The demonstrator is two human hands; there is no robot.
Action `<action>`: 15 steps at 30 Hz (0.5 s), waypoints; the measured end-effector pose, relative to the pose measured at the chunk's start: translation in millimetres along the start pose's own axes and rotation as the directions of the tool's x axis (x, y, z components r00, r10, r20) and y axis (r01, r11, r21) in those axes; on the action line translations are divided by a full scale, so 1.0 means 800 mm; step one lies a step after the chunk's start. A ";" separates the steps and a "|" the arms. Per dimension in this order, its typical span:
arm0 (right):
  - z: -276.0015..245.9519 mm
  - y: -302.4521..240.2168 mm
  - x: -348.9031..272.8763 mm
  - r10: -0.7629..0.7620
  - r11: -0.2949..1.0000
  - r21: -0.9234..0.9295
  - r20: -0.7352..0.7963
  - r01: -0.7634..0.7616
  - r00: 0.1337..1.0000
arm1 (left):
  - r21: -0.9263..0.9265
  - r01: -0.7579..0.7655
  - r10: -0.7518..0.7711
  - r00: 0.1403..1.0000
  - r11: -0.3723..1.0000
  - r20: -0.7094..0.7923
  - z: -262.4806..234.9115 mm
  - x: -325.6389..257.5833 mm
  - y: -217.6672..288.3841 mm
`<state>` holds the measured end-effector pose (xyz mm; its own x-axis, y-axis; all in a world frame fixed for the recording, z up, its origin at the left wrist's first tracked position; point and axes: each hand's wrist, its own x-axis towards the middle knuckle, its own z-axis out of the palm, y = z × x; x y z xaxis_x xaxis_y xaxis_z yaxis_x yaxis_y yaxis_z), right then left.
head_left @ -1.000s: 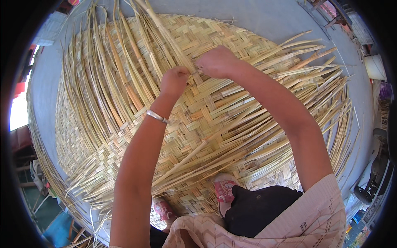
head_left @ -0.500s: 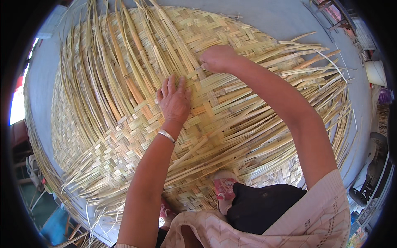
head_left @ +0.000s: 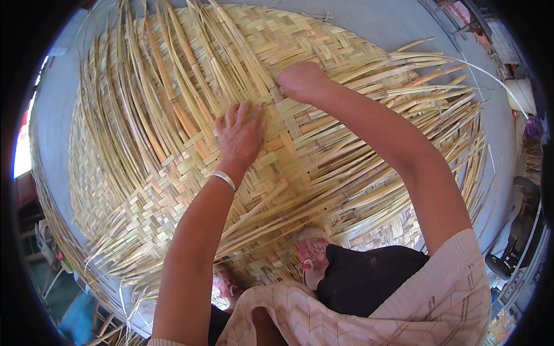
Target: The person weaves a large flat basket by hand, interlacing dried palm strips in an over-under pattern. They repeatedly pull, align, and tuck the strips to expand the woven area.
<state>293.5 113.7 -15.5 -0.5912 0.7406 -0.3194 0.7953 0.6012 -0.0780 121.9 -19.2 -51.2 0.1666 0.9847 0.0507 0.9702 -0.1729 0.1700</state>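
Nearest, a red-and-white patterned shoe (head_left: pixel 314 252) rests on a large, flat woven mat (head_left: pixel 283 161), perhaps weighing it down. Farther up, the left hand (head_left: pixel 240 135) lies palm-down, fingers slightly apart, seemingly steadying the zigzag weave. The right hand (head_left: pixel 303 82) curls over the mat, fingertips hidden; whether its grip clamps anything cannot be told. Beyond, long, stiff, straw-coloured strips (head_left: pixel 183 120) stretch toward grey floor (head_left: pixel 381 20).

You are at a floor-level weaving workspace: a large woven mat (head_left: pixel 300 40) and long plant strips (head_left: pixel 398 106) spread across smooth grey floor (head_left: pixel 398 32), with a pale bucket (head_left: pixel 522 95) near the edge. Whether home or workshop, you cannot tell.
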 end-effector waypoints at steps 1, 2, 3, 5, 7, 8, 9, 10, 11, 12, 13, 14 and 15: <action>0.001 -0.001 -0.001 0.009 1.000 0.011 -0.022 -0.009 1.000 | -0.012 0.000 -0.001 1.000 1.000 -0.016 -0.002 0.001 0.001; 0.002 -0.002 -0.002 0.018 1.000 0.022 -0.059 -0.017 0.998 | -0.068 0.059 -0.060 0.998 0.996 -0.009 -0.003 0.004 0.002; 0.003 -0.003 -0.004 -0.005 1.000 0.017 -0.128 0.008 0.992 | -0.124 0.109 -0.110 0.994 0.986 -0.005 -0.004 0.009 0.004; 0.007 -0.007 -0.012 -0.038 0.999 0.004 -0.257 0.040 0.966 | -0.229 0.236 -0.238 0.971 0.944 0.019 -0.006 0.018 0.013; 0.014 -0.009 -0.026 -0.127 0.991 0.013 -0.263 0.135 0.956 | -0.328 0.388 -0.392 0.918 0.861 0.056 -0.004 0.031 0.024; 0.017 -0.008 -0.031 -0.168 0.984 0.013 -0.257 0.177 0.952 | -0.306 0.433 -0.439 0.897 0.848 0.055 -0.003 0.037 0.031; 0.019 -0.007 -0.032 -0.152 0.980 0.086 -0.245 0.177 0.958 | -0.285 0.475 -0.482 0.875 0.833 0.047 -0.002 0.044 0.037; 0.022 -0.008 -0.032 -0.135 0.972 0.159 -0.233 0.175 0.963 | -0.265 0.513 -0.520 0.853 0.817 0.047 -0.001 0.048 0.043; 0.024 -0.007 -0.031 -0.119 0.957 0.233 -0.222 0.171 0.968 | -0.266 0.527 -0.532 0.845 0.807 0.061 -0.001 0.051 0.046; 0.026 -0.005 -0.028 -0.074 0.931 0.338 -0.195 0.138 0.978 | -0.266 0.540 -0.540 0.838 0.798 0.080 -0.002 0.054 0.048; 0.028 -0.003 -0.025 -0.034 0.893 0.439 -0.163 0.103 0.986 | -0.262 0.554 -0.551 0.829 0.790 0.093 -0.002 0.056 0.049; 0.030 -0.002 -0.021 -0.001 0.841 0.535 -0.144 0.079 0.990 | -0.260 0.569 -0.561 0.820 0.780 0.109 -0.002 0.059 0.051; 0.032 -0.001 -0.020 0.004 0.837 0.541 -0.159 0.083 0.987 | -0.253 0.584 -0.574 0.810 0.771 0.120 -0.002 0.061 0.053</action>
<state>305.5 93.8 -34.9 -0.6015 0.7815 -0.1656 0.6887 0.4023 -0.6031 170.6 21.7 -39.9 -0.4004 0.8995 -0.1749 0.8012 0.4363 0.4096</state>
